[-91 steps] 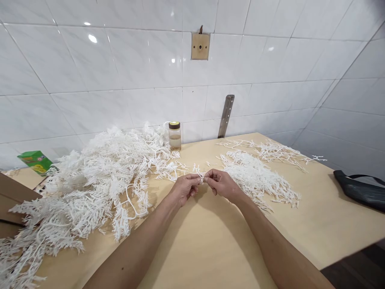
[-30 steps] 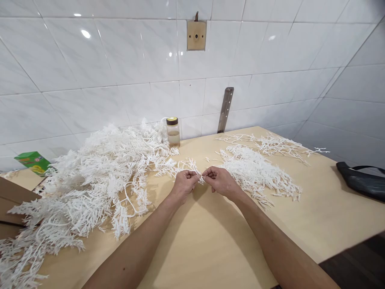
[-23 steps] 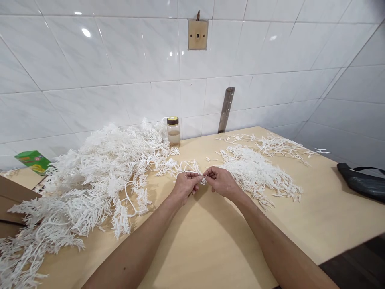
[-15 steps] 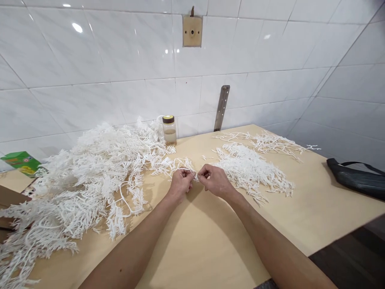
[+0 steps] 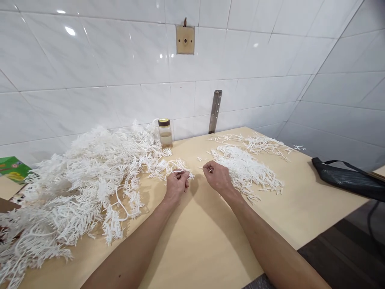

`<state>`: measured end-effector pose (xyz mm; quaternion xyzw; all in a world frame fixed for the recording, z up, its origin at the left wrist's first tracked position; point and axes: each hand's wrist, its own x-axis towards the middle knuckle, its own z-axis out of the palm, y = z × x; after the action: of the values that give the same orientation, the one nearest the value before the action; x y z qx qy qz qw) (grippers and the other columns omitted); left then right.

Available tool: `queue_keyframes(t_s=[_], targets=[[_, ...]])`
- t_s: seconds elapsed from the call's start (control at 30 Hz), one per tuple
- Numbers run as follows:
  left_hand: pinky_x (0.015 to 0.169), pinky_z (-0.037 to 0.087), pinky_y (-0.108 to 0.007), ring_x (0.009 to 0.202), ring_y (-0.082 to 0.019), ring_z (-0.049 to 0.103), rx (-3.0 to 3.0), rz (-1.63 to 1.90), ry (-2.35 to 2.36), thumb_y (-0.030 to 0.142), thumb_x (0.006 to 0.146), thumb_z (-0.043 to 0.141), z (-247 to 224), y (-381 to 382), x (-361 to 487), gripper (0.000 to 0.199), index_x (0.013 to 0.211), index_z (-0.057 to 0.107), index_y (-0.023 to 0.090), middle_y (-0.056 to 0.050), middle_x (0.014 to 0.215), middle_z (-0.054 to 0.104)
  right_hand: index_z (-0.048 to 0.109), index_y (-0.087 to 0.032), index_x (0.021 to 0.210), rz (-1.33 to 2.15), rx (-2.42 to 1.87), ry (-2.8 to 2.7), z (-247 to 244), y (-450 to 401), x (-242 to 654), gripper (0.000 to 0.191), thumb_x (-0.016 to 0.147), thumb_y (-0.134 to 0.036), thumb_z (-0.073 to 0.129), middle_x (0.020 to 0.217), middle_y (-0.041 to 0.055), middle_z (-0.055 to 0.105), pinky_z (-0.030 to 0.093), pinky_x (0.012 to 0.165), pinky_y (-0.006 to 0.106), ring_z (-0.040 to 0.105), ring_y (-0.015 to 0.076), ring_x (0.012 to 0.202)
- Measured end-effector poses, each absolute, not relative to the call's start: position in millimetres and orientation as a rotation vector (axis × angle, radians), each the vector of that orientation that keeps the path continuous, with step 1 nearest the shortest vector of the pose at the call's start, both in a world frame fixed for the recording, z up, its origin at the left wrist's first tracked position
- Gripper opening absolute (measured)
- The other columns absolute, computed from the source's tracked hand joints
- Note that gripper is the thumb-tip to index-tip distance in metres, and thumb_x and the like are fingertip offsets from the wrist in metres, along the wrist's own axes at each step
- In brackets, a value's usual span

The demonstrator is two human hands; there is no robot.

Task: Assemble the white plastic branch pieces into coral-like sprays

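left hand [image 5: 177,185]: thumb and fingers pinching a white branched sprig [image 5: 178,163], whose thin stems fan out beyond the knuckles, with a small tuft showing past the fingertips. right hand [image 5: 217,176]: apart from the left, thumb and forefinger tips drawn together; whether a snippet sits between them is too small to tell. sprig located above the middle of the pale wood-look table [image 5: 207,237], between two masses of similar white material. on the left, a large heap of feathery white fronds [image 5: 99,168]; on the right, just beyond the right hand, a flatter pile of short white pieces [image 5: 249,168]. behind that pile, a loose spread of thin bare white stems [image 5: 264,143]. jar with dark-rimmed yellow lid [image 5: 165,134] upright beside the frond heap, partly filled with clear-looking liquid. perforated metal strip [image 5: 215,112] slightly tilted at the tiled wall [image 5: 132,60]. black bag [image 5: 337,178] at the table's right side; green box [image 5: 13,168] at far left, cut off by the view edge.
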<state>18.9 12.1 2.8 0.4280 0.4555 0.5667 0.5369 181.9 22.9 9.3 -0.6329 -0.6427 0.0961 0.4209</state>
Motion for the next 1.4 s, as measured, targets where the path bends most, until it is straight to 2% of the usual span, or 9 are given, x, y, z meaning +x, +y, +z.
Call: queue_keyframes(t_s=[0.17, 0.27, 0.33, 0.53, 0.8, 0.97, 1.07, 1.27, 1.4], targets=[[0.033, 0.026, -0.019, 0.035, -0.006, 0.041, 0.979, 1.377, 1.078, 0.041, 0.063, 0.079, 5.9, 15.8, 14.9, 0.038, 0.076, 0.053, 0.016, 0.006, 0.047, 0.051, 0.070, -0.021, 0.079, 0.235, -1.666, -1.725, 3.5, 23.5, 186.1, 0.017, 0.082, -0.021, 0.053, 0.080, 0.0037, 0.072, 0.045, 0.074, 0.029, 0.064, 0.0182, 0.073], [0.032, 0.026, -0.018, 0.036, -0.006, 0.042, 0.963, 1.362, 1.082, 0.039, 0.061, 0.080, 7.7, 16.1, 14.0, 0.038, 0.075, 0.054, 0.016, 0.006, 0.049, 0.053, 0.071, -0.018, 0.087, 0.099, -1.639, -1.729, 3.0, 22.2, 186.6, 0.019, 0.080, -0.016, 0.053, 0.094, 0.0081, 0.070, 0.046, 0.076, 0.031, 0.061, 0.0163, 0.068], [0.032, 0.026, -0.019, 0.035, -0.006, 0.041, 0.963, 1.351, 1.091, 0.039, 0.061, 0.080, 8.1, 16.0, 13.9, 0.037, 0.074, 0.055, 0.016, 0.006, 0.048, 0.052, 0.070, -0.018, 0.088, 0.103, -1.557, -1.704, 6.0, 19.5, 183.5, 0.018, 0.082, -0.017, 0.053, 0.095, 0.0083, 0.070, 0.046, 0.075, 0.030, 0.060, 0.0149, 0.064], [0.032, 0.028, -0.019, 0.034, -0.007, 0.041, 1.011, 1.332, 1.100, 0.040, 0.062, 0.079, 4.5, 16.9, 14.1, 0.034, 0.072, 0.057, 0.016, 0.005, 0.045, 0.052, 0.068, -0.020, 0.082, 0.302, -1.315, -1.736, 13.7, 8.8, 160.6, 0.017, 0.087, -0.030, 0.055, 0.086, 0.0045, 0.071, 0.047, 0.070, 0.027, 0.060, 0.0146, 0.066], [0.031, 0.028, -0.019, 0.034, -0.007, 0.041, 1.038, 1.340, 1.101, 0.039, 0.062, 0.078, -0.8, 18.3, 14.7, 0.033, 0.075, 0.058, 0.016, 0.006, 0.044, 0.052, 0.070, -0.021, 0.078, 0.415, -1.433, -1.755, 14.0, 6.9, 154.7, 0.018, 0.083, -0.033, 0.058, 0.083, 0.0042, 0.072, 0.048, 0.069, 0.028, 0.063, 0.0160, 0.066], [0.032, 0.028, -0.019, 0.030, -0.007, 0.038, 1.084, 1.317, 1.131, 0.040, 0.065, 0.076, -0.6, 16.1, 14.3, 0.034, 0.078, 0.057, 0.016, 0.006, 0.043, 0.052, 0.069, -0.020, 0.081, 0.688, -1.504, -1.684, 15.8, 6.1, 154.7, 0.025, 0.083, -0.041, 0.056, 0.060, 0.0002, 0.067, 0.044, 0.051, 0.026, 0.057, 0.0140, 0.044], [0.032, 0.028, -0.019, 0.030, -0.007, 0.038, 1.094, 1.322, 1.128, 0.039, 0.065, 0.077, -0.8, 15.5, 14.7, 0.034, 0.077, 0.055, 0.017, 0.007, 0.042, 0.051, 0.066, -0.020, 0.078, 0.785, -1.502, -1.647, 16.5, 5.2, 154.0, 0.024, 0.082, -0.041, 0.056, 0.054, -0.0015, 0.063, 0.041, 0.045, 0.024, 0.054, 0.0131, 0.038], [0.032, 0.028, -0.019, 0.031, -0.007, 0.038, 1.080, 1.356, 1.128, 0.035, 0.064, 0.076, -0.9, 15.6, 16.5, 0.031, 0.077, 0.055, 0.017, 0.008, 0.043, 0.051, 0.064, -0.020, 0.078, 0.712, -1.525, -1.729, 16.0, 5.0, 152.4, 0.023, 0.085, -0.036, 0.049, 0.050, -0.0029, 0.058, 0.041, 0.051, 0.025, 0.056, 0.0147, 0.043], [0.033, 0.027, -0.019, 0.033, -0.007, 0.039, 1.077, 1.321, 1.152, 0.032, 0.063, 0.076, 1.7, 13.9, 16.1, 0.028, 0.075, 0.055, 0.018, 0.008, 0.042, 0.050, 0.061, -0.020, 0.079, 0.499, -1.555, -1.797, 7.9, 8.0, 150.2, 0.018, 0.087, -0.027, 0.046, 0.065, 0.0015, 0.063, 0.041, 0.059, 0.027, 0.060, 0.0177, 0.062]])
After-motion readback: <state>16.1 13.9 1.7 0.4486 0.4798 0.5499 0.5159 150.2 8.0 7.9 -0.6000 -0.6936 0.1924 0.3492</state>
